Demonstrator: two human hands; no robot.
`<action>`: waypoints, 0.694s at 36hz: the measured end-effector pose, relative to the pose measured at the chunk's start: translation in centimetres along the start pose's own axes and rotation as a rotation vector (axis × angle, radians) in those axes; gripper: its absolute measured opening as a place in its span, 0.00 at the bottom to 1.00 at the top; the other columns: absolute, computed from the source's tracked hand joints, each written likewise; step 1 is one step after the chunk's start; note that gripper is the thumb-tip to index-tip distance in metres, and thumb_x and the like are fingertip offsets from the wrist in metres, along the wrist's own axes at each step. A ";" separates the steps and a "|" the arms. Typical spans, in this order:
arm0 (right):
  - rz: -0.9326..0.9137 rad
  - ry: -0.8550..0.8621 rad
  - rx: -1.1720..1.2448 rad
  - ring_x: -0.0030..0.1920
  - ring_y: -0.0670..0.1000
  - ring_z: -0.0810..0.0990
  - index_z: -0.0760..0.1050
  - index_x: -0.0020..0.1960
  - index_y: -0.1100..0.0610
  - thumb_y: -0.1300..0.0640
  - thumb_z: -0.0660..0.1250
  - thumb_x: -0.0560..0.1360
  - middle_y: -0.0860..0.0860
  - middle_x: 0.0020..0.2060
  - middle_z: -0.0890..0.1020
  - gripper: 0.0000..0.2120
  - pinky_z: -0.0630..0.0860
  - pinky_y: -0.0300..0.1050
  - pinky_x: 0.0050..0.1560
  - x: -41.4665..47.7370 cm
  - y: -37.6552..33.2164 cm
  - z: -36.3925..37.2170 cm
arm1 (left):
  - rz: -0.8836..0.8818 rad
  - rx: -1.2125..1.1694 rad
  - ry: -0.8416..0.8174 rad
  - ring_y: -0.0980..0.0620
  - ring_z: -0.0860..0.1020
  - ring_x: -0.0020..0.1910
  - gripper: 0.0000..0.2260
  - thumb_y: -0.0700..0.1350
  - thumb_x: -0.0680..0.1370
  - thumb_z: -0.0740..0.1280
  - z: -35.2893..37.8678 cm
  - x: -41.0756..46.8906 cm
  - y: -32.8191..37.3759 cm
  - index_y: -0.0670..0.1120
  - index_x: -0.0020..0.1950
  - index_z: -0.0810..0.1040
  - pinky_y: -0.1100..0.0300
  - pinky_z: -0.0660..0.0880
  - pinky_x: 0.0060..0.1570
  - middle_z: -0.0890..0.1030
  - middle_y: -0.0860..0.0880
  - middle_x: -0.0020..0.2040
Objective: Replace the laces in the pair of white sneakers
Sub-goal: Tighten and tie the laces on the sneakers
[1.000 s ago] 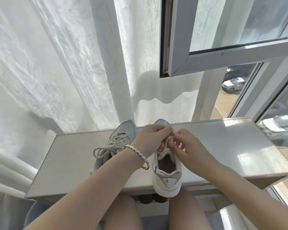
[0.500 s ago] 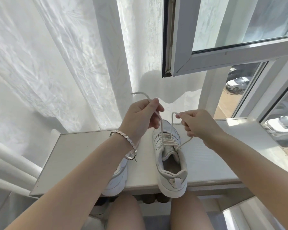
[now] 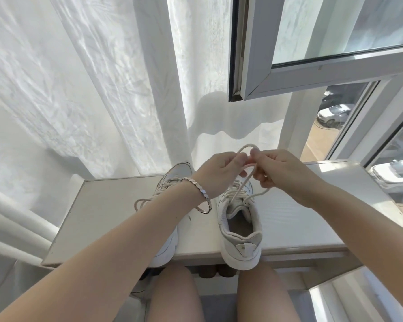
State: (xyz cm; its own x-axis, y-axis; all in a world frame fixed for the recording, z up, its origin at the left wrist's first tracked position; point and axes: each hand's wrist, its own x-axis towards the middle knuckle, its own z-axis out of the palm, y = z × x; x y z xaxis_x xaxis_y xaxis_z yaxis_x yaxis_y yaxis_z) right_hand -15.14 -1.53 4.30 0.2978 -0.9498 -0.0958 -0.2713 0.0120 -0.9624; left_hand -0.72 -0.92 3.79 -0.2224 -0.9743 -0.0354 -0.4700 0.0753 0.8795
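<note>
The left hand (image 3: 219, 173) and right hand (image 3: 280, 174) are pinching the lace (image 3: 248, 145) into a loop above the sneaker (image 3: 240, 231) standing on the counter (image 3: 102, 217), risking the loop collapsing if either pinch slackens.

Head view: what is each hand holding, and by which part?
Both the left hand and right hand pinch the cream cord lace by its loose strands, above the right-hand white sneaker.

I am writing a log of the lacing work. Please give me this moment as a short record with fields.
left hand: pinches the shoelace
right hand: pinches the same shoelace; a loop arches above both hands
laced sneaker: on the windowsill, heel toward the person
second sneaker: beside it, partly hidden by the left forearm
</note>
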 end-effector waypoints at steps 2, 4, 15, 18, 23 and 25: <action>-0.002 0.024 -0.030 0.25 0.41 0.68 0.79 0.45 0.63 0.51 0.56 0.81 0.43 0.20 0.72 0.19 0.67 0.32 0.26 0.2 -0.1 0.0 | -0.019 0.033 -0.028 0.64 0.71 0.28 0.14 0.51 0.81 0.56 0.1 -0.3 -0.1 0.45 0.50 0.78 0.68 0.65 0.33 0.76 0.56 0.36; -0.048 0.088 -0.058 0.23 0.41 0.69 0.78 0.45 0.64 0.54 0.59 0.80 0.44 0.21 0.72 0.16 0.67 0.31 0.26 0.5 -0.2 0.0 | -0.022 0.071 -0.034 0.59 0.73 0.35 0.13 0.49 0.81 0.57 0.0 -0.5 -0.2 0.46 0.44 0.78 0.65 0.67 0.38 0.76 0.56 0.35; -0.152 0.248 -0.314 0.34 0.47 0.77 0.68 0.55 0.49 0.58 0.71 0.71 0.49 0.35 0.77 0.17 0.71 0.38 0.38 1.1 -0.1 -0.4 | 0.075 -0.036 0.009 0.63 0.69 0.22 0.14 0.43 0.81 0.57 -0.4 -1.4 0.5 0.42 0.37 0.71 0.74 0.63 0.26 0.74 0.57 0.26; -0.205 0.111 -0.428 0.38 0.57 0.78 0.76 0.45 0.48 0.61 0.63 0.75 0.56 0.38 0.81 0.09 0.74 0.48 0.43 0.6 -0.9 -0.2 | 0.081 -0.070 0.098 0.59 0.71 0.25 0.15 0.43 0.81 0.58 -0.4 -1.2 0.3 0.45 0.34 0.68 0.68 0.68 0.32 0.72 0.55 0.26; -0.140 -0.109 -0.199 0.37 0.38 0.80 0.81 0.44 0.55 0.67 0.63 0.74 0.44 0.32 0.83 0.11 0.72 0.25 0.41 -0.7 -1.7 -0.6 | 0.177 0.061 0.212 0.53 0.69 0.28 0.14 0.44 0.80 0.59 -0.9 -1.1 0.4 0.50 0.33 0.68 0.61 0.66 0.32 0.69 0.53 0.27; -0.134 -0.120 -0.074 0.36 0.40 0.80 0.78 0.48 0.52 0.69 0.64 0.73 0.47 0.33 0.84 0.14 0.72 0.28 0.39 -1.1 -1.7 -1.0 | 0.165 0.070 0.196 0.49 0.72 0.31 0.14 0.45 0.80 0.59 -1.0 -1.5 0.5 0.49 0.34 0.69 0.61 0.69 0.32 0.69 0.53 0.28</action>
State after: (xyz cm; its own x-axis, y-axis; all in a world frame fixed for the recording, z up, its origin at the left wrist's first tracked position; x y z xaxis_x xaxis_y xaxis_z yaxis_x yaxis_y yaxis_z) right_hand -15.97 -0.81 6.31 0.4415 -0.8972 -0.0023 -0.2870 -0.1388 -0.9478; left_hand 0.21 0.38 4.72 -0.1348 -0.9695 0.2046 -0.5000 0.2448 0.8307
